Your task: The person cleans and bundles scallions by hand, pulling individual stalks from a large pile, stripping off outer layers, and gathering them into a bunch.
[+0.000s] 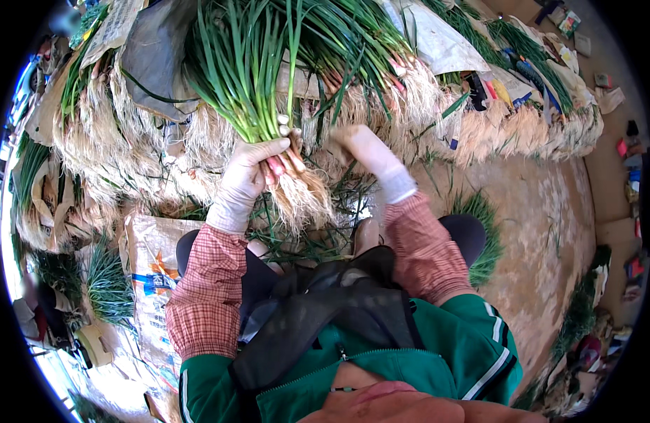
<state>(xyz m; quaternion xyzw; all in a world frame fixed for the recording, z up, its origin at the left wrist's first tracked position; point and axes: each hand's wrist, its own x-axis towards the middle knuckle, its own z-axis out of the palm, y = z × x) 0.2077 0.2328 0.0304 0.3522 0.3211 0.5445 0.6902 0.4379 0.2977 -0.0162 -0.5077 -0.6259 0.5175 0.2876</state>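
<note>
Bunch of long green, pale-rooted onions (256, 113) pinched by fingers of white-gloved left hand (246, 166); white-gloved right hand's (360, 146) blurry, can't tell its fingers.

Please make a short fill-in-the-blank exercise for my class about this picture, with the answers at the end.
1. The person's ____ hand grips a bunch of onion-like plants.
2. At the end opposite its leaves, the bunch has thin, pale, tangled ____.
3. The other hand also wears a pale ____.
4. The person's jacket is mainly ____, with white stripes on the sleeve.

Missing words: left; roots; glove; green.
</note>
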